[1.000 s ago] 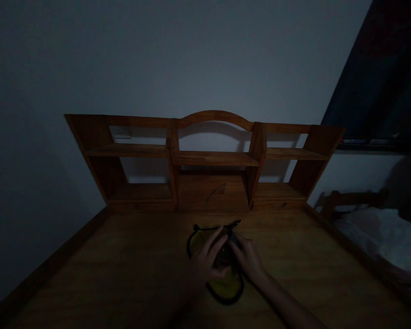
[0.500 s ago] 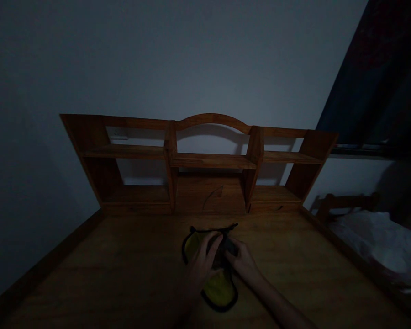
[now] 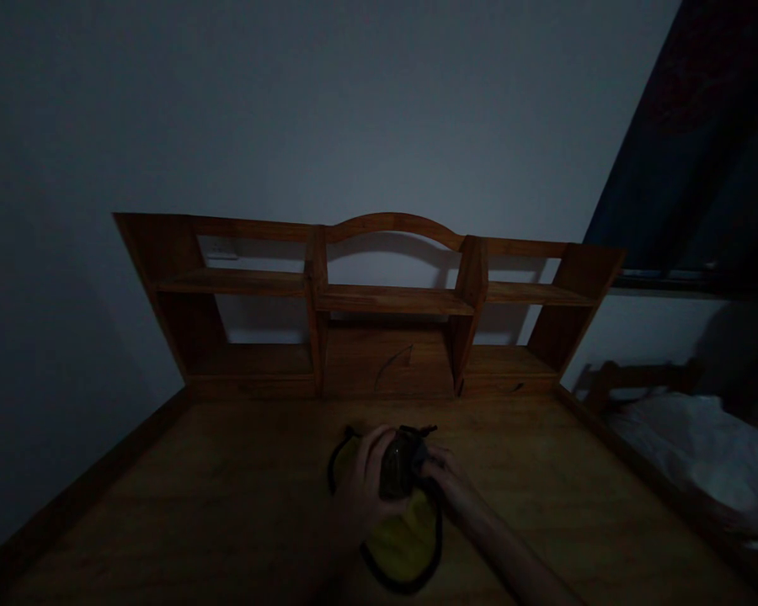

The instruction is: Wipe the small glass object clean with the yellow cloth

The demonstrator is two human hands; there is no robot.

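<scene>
A yellow piece with a thick black edge (image 3: 404,547) lies on the wooden desk, spread beneath both hands. Over it my left hand (image 3: 363,484) curls around a dark, glossy, rounded object (image 3: 397,467), whose kind is hard to tell in the dim light. My right hand (image 3: 445,475) is closed at that object's right side, pinching a dark grey bit (image 3: 420,459) that looks like cloth. The right fingertips are partly hidden. A short black strap end (image 3: 426,430) sticks out beyond the hands.
A wooden shelf unit (image 3: 388,299) stands along the desk's back edge against the wall. Raised rims border the desk (image 3: 227,488) on both sides. To the right are a wooden chair back (image 3: 648,374), a pale crumpled sheet (image 3: 701,454) and a dark curtain (image 3: 688,160).
The left hand and the dark object have shifted slightly left, showing more of its glossy face. The yellow piece's lower lobe now looks wider and lies lower.
</scene>
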